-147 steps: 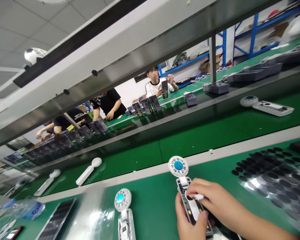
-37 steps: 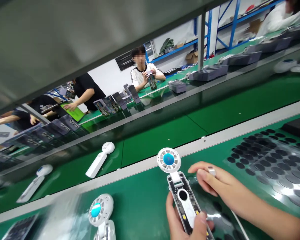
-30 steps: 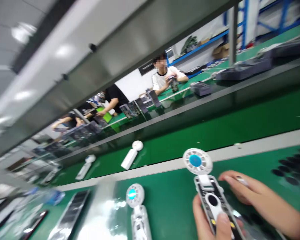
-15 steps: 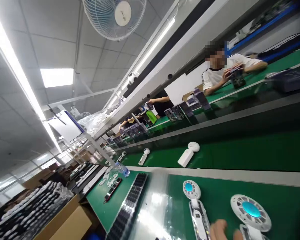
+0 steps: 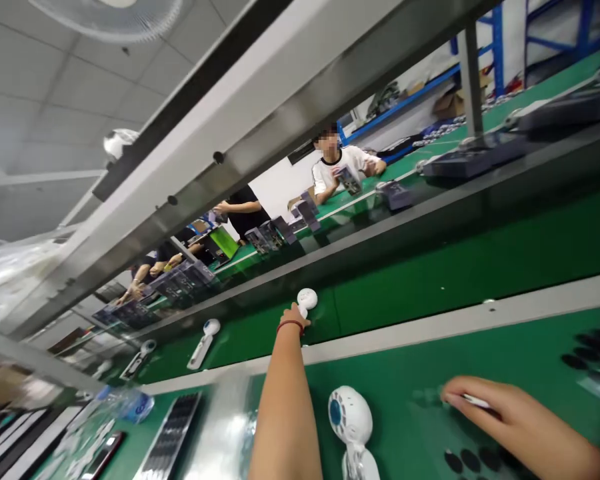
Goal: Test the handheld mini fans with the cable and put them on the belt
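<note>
My left hand (image 5: 294, 316), a red band at its wrist, reaches out over the green conveyor belt. Its fingers close round the handle, just under the round head, of a white handheld fan (image 5: 308, 298). Nearer to me on the green work surface, another white handheld fan (image 5: 351, 417) with a blue-green centre lies between my arms. On the right, my right hand (image 5: 490, 408) pinches a thin white piece (image 5: 476, 401), mostly hidden by the fingers, so its kind cannot be made out. Black round discs (image 5: 470, 460) lie below that hand.
More handheld fans (image 5: 203, 343) lie along the belt to the left. A black strip tray (image 5: 169, 437), a water bottle (image 5: 130, 405) and a dark phone-like object (image 5: 103, 457) are at left. A metal beam (image 5: 220, 157) crosses above. Across the belt, a co-worker (image 5: 343, 167) handles a box.
The view has swung to the right. My left arm now stretches to a fan on the belt, and my right hand has come into view. One of the two fans near me no longer shows.
</note>
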`<state>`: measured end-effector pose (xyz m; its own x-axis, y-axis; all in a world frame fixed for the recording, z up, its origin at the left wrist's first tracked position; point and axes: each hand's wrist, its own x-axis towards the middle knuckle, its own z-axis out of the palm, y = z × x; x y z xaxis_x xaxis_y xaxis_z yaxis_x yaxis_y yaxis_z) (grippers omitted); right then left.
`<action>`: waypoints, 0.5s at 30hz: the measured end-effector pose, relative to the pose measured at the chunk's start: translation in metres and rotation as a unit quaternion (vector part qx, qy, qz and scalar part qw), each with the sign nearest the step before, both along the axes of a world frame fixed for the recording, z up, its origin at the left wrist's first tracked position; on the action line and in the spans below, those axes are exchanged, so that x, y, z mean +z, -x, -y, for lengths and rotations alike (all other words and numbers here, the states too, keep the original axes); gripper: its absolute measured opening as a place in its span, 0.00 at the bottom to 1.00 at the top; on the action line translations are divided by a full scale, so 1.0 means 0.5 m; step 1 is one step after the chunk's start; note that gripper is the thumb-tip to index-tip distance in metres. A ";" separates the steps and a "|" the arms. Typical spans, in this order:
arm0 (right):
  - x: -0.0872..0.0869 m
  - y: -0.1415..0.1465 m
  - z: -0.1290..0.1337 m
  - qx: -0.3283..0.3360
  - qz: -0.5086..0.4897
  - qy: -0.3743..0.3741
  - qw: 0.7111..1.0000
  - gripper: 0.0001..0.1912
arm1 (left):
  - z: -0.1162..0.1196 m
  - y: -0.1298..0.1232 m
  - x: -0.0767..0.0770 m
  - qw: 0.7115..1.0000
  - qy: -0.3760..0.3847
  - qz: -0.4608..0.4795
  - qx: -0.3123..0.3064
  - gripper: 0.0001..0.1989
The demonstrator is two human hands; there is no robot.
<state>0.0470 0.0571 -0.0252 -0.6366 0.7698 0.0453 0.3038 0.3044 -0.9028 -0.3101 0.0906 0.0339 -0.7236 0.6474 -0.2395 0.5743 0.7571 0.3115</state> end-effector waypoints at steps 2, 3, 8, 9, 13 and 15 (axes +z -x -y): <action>0.007 0.000 -0.004 0.013 0.019 0.013 1.000 0.16 | -0.003 -0.012 0.005 0.998 -0.048 0.033 0.003 0.17; 0.008 0.001 -0.005 0.021 0.027 0.018 0.999 0.16 | 0.002 -0.024 0.016 0.995 -0.085 0.055 0.002 0.17; 0.022 -0.001 -0.009 0.065 0.095 -0.041 0.993 0.15 | 0.126 -0.187 0.106 0.915 -0.322 0.244 0.021 0.20; 0.030 -0.004 -0.009 0.076 0.111 -0.062 0.989 0.14 | 0.170 -0.236 0.118 0.888 -0.352 0.295 0.029 0.23; 0.069 -0.023 -0.008 0.090 0.178 -0.126 0.972 0.14 | 0.342 -0.410 0.112 0.644 -0.382 0.653 0.117 0.27; 0.083 -0.035 -0.006 0.102 0.229 -0.159 0.955 0.14 | 0.388 -0.463 0.082 0.544 -0.340 0.745 0.184 0.29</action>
<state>0.0647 0.0601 0.0161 -0.7807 0.6217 -0.0632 0.5499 0.6355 -0.5420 -0.0785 -0.1033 0.0749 -0.1637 0.8302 -0.5329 -0.8504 0.1551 0.5028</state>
